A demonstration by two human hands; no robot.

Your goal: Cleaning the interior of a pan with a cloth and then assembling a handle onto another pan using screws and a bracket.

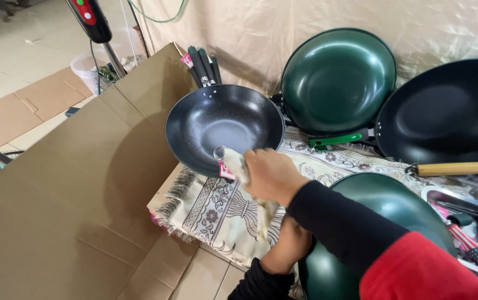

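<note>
green pan (383, 222) sits near right, partly behind the black sleeve. right hand (269, 175) is closed around a pale cloth (238, 166), just beside the black pan (222, 125). left hand (289, 244) lies below it on the patterned mat (211, 208); its grip cannot be told.

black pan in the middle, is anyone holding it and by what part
Yes. The right hand grips the black pan by its cloth-wrapped handle, near the end ring. The left hand lies under that arm; its hold cannot be told.
</note>
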